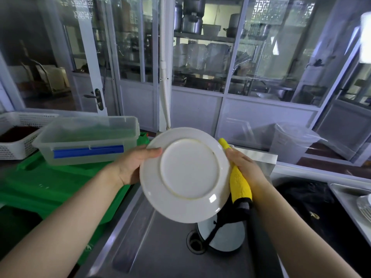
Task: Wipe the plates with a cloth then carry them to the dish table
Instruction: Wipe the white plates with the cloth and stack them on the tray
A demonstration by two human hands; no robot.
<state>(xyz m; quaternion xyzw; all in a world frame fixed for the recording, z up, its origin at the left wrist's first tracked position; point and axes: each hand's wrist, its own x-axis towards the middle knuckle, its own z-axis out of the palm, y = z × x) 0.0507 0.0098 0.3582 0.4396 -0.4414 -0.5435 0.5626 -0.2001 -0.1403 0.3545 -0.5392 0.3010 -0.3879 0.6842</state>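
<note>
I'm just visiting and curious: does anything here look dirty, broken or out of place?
Only a small thing: the white plate, held underside up over the sink, shows a faint yellowish-brown stain along its foot ring. The left hand grips its rim and the right hand holds the yellow cloth against it. No cracks or chips show.

The plate (188,175) is glossy white ceramic with a matt foot ring. The cloth (240,183) is fluffy yellow fabric. The sink (160,247) is brushed metal; the box (88,137) clear plastic.
</note>
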